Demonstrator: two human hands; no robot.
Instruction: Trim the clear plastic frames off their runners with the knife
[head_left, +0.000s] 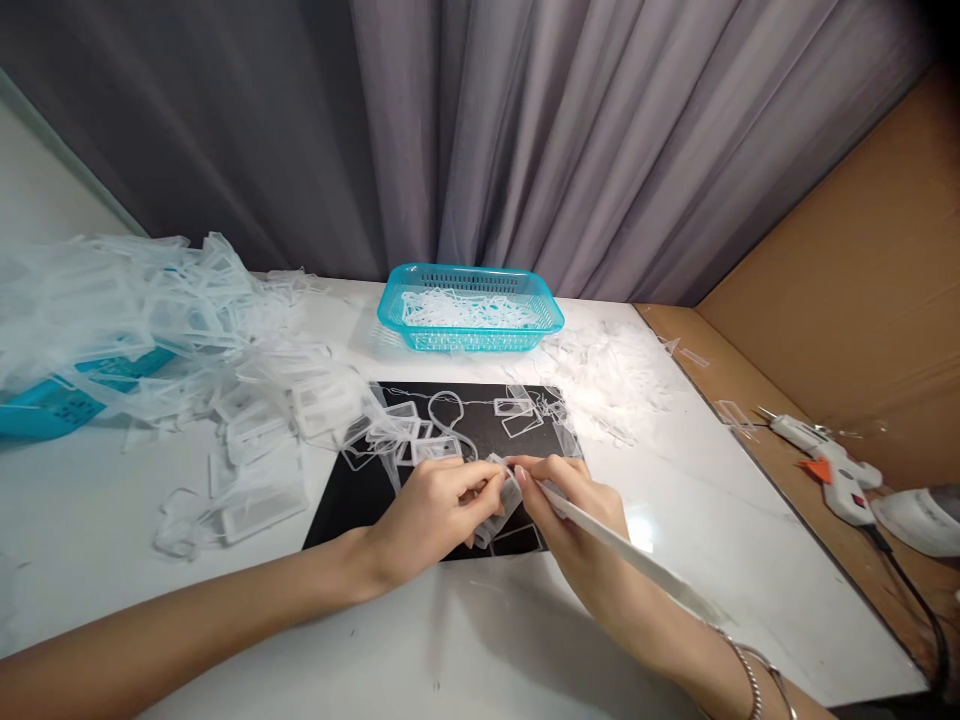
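Over the front of a black mat [337,510], my left hand [442,505] pinches the edge of a small translucent white piece [510,502]. My right hand [574,505] meets it from the right, thumb and fingers closed on the same piece. A long pale strip [630,552] runs from my right fingertips back over the wrist; whether the fingers grip it is unclear. White rectangular frames [437,449] and a looped pale cord lie on the mat just beyond my hands.
A blue basket [471,338] of white frames stands behind the mat. Translucent pieces [262,430] heap up at left, over another blue container [52,408]. White scraps [607,375] lie right, and a glue gun [846,490] rests on the brown ledge.
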